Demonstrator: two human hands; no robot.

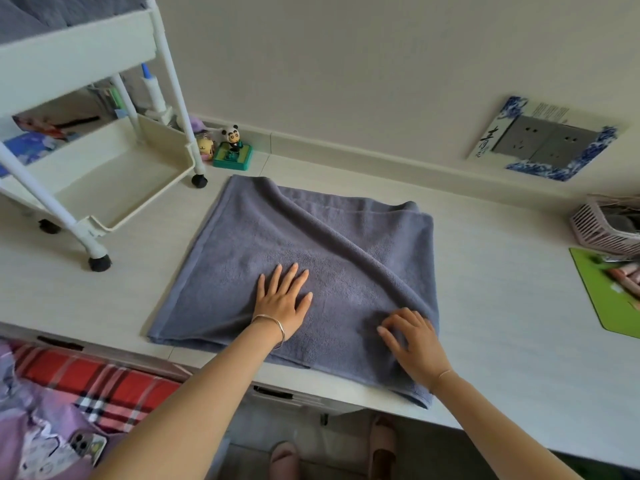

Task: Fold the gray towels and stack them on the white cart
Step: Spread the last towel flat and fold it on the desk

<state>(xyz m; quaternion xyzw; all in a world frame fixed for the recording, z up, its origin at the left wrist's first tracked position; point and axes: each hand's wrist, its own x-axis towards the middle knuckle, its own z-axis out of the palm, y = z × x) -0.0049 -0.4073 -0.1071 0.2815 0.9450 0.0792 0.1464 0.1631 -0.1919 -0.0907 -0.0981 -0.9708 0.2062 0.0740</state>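
On the desk (485, 306), beside the white cart (79, 57): flattening a half-folded gray towel (277, 244).
Pinned by the left hand (284, 303), fingers straight and spread, probably to keep the layers from sliding. Worked near the diagonal ridge by the right hand (412, 341), fingers bent, tips on the cloth; pinching or only pressing, unclear. More gray cloth (52, 12) up on the cart's top shelf.

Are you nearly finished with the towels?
Not quite. Done: some gray cloth, likely folded towels, already sits on the white cart's top shelf. In hand: one gray towel lies on the desk; the left hand presses it flat, the right hand touches a ridge. Left: finish folding, then stack it.
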